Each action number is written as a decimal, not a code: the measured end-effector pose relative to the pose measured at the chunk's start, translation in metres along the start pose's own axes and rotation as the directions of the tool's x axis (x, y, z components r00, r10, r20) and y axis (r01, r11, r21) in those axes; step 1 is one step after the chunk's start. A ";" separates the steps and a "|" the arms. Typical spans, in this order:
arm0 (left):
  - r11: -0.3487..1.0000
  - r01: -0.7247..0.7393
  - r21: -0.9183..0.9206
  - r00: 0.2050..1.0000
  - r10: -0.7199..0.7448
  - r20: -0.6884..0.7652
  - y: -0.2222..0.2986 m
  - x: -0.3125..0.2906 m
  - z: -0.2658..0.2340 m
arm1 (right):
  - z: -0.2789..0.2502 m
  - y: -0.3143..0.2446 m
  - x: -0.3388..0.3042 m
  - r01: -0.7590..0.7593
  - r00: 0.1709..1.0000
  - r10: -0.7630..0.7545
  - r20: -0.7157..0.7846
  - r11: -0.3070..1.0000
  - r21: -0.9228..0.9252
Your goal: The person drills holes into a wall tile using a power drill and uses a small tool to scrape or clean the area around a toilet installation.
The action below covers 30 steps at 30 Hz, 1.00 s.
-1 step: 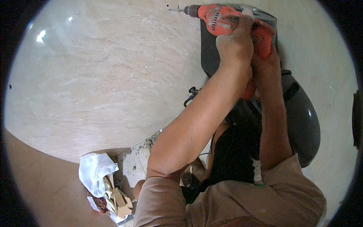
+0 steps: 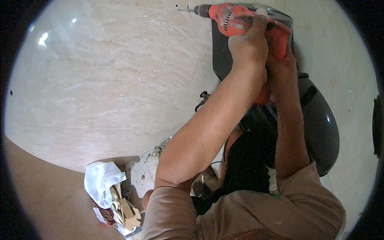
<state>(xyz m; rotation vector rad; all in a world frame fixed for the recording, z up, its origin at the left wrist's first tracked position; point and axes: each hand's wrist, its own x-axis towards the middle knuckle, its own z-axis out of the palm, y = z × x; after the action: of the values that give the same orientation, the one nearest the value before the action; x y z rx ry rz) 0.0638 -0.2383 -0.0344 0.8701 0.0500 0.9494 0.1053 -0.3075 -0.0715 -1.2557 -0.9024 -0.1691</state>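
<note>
A dusty orange-red power drill lies sideways at the top of the view, its dark chuck and thin bit pointing left. The bit's tip is close to a small dark hole in the marbled wall; I cannot tell whether it touches. My left hand wraps over the drill's body, with the thumb along its top. My right hand grips the handle at the rear, its fingers partly hidden by my left wrist. Both hands are closed on the drill.
Beneath my arms stands a glossy black fixture, possibly a toilet, with a rounded front. A small valve with a dark hose sits beside my left forearm. White plastic and torn cardboard lie at lower left, near grey rubble.
</note>
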 end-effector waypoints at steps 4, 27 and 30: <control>0.998 -0.054 0.027 0.998 0.053 0.040 -0.001 0.005 0.005 | -0.004 0.003 0.006 -0.050 0.999 0.046 -0.029 0.990 -0.136; 0.999 0.012 0.033 0.978 -0.019 0.206 0.031 -0.019 -0.026 | 0.025 -0.011 -0.010 0.133 0.989 -0.139 -0.052 0.985 -0.109; 0.993 -0.106 -0.047 0.982 0.112 0.151 0.018 -0.017 -0.033 | 0.027 -0.014 -0.018 0.104 0.990 -0.123 -0.070 0.968 -0.228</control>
<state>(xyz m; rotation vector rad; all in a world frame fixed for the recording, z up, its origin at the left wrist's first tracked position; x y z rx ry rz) 0.0280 -0.2247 -0.0502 0.9145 -0.1494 0.9799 0.0722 -0.2956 -0.0720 -1.3948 -0.9013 -0.4214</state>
